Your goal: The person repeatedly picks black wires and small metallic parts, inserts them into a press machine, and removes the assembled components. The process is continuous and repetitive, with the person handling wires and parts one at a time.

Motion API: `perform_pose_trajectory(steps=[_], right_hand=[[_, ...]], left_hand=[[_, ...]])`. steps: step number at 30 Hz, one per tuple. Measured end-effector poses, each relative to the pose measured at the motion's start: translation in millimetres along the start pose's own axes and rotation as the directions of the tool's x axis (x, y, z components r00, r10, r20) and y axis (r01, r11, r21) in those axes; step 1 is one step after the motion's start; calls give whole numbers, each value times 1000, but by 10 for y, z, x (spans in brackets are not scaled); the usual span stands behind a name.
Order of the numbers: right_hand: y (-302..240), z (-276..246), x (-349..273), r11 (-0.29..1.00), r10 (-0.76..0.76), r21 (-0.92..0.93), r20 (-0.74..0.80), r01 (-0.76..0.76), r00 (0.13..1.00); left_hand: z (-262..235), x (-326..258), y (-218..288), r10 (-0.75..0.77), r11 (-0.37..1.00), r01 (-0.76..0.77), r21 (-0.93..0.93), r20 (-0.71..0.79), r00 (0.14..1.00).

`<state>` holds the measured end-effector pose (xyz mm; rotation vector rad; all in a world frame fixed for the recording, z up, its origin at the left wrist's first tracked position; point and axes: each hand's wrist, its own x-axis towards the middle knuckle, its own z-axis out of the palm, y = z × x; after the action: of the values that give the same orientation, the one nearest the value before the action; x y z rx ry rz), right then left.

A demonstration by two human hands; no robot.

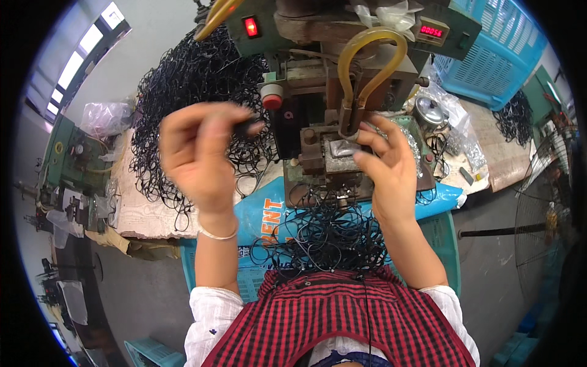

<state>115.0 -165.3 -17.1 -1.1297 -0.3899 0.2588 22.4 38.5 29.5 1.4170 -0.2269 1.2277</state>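
My left hand (pixel 205 150), blurred by motion, hangs in front of the big pile of black cords (pixel 183 79). Its fingers are bent, and a dark smear shows by the fingertips; whether it is held I cannot make out. Close beside the press head of a bench press (pixel 351 119) is my right hand (pixel 391 168), thumb and fingers apart, with nothing visible between them. Below the press head sits a metal die block (pixel 342 160) with a shiny top. More black cords (pixel 330 238) lie tangled in front of the press, over a blue printed bag (pixel 257 214).
A red push button (pixel 272 101) is left of the press head; a yellow tube (pixel 400 52) loops above. Small shiny parts (pixel 413 144) and a round metal lid (pixel 429 111) lie to the right. A blue crate (pixel 489 55) stands behind, a fan (pixel 544 208) far right.
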Motion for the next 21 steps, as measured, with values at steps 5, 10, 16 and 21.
perform_pose_trajectory(steps=[5, 10, 16, 21], right_hand=[[-116, -820, -130, 614, -184, -771, 69, 170, 980], [427, -1475, -196, -8, -356, -996, 85, 88, 930], [640, -1427, 96, -13, -483, -985, 159, 175, 861], [612, -1337, 335, 46, -494, -972, 178, 230, 851]], left_hand=[[-771, -723, -507, -435, 351, 110, 930, 58, 899], [-881, -1185, -831, -449, 7, -178, 984, 162, 879], [-521, -662, -23, -207, 401, 78, 913, 8, 978], [16, -658, 211, 144, 774, -444, 452, 557, 818]])
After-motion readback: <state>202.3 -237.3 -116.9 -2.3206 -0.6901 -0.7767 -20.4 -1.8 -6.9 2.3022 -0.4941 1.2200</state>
